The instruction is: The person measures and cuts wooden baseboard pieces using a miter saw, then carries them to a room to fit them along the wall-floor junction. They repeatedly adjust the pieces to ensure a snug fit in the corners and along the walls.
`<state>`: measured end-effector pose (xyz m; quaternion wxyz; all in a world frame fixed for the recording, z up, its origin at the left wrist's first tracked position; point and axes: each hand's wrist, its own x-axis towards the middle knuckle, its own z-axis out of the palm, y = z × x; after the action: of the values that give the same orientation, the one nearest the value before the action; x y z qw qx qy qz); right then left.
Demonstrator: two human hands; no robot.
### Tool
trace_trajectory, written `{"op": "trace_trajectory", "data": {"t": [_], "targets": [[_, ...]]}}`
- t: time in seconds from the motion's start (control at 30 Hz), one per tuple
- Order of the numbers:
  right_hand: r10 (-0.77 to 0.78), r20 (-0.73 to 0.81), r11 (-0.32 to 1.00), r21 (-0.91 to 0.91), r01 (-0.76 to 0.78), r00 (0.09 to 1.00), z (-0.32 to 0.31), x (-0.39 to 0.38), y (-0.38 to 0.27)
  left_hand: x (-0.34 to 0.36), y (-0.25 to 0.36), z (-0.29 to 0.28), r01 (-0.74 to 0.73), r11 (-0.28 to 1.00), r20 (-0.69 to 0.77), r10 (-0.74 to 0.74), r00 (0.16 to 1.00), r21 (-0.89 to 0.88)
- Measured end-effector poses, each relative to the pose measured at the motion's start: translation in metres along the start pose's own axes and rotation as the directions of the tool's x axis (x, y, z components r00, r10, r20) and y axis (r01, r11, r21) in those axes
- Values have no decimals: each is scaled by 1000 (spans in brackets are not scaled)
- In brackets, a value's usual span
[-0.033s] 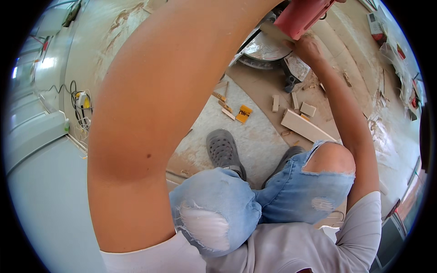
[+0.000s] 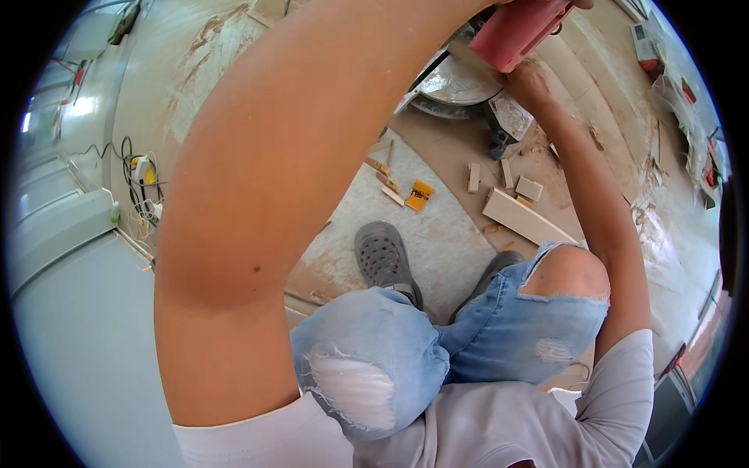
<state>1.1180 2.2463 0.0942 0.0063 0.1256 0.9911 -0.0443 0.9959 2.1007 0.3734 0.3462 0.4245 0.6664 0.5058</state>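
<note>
A red power-tool body [image 2: 519, 33], apparently part of a mitre saw with a silver round base [image 2: 460, 83] and grey dial, sits at the top. My left arm reaches up across the view to it; my left hand [image 2: 580, 3] is mostly cut off by the top edge, with only fingers showing at the red body. My right hand [image 2: 527, 83] has curled fingers just below the red body, beside a pale strip [image 2: 470, 56]; what they grip is hidden. My two knees and grey clogs [image 2: 381, 255] are below the saw.
Wood offcuts [image 2: 527, 214] and an orange piece [image 2: 419, 195] lie on the dusty floor ahead. At left are coiled cables with a yellow-and-white plug block [image 2: 143, 170] and a grey panel [image 2: 70, 296]. Crumpled plastic [image 2: 677, 109] lies along the right side.
</note>
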Motion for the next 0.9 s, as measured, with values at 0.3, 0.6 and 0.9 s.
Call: {"op": "trace_trajectory", "data": {"t": [0.3, 0.6, 0.9], "targets": [[-112, -121, 993, -44, 108, 986, 11, -5, 18, -51, -57, 9, -352, 862, -185, 437, 880, 364], [-4, 3, 999, -38, 4, 1000, -27, -12, -4, -116, -103, 23, -122, 985, -203, 144, 968, 118], [21, 7, 999, 40, -22, 1000, -24, -7, -6, -114, -109, 15, -83, 979, -176, 116, 978, 186]]}}
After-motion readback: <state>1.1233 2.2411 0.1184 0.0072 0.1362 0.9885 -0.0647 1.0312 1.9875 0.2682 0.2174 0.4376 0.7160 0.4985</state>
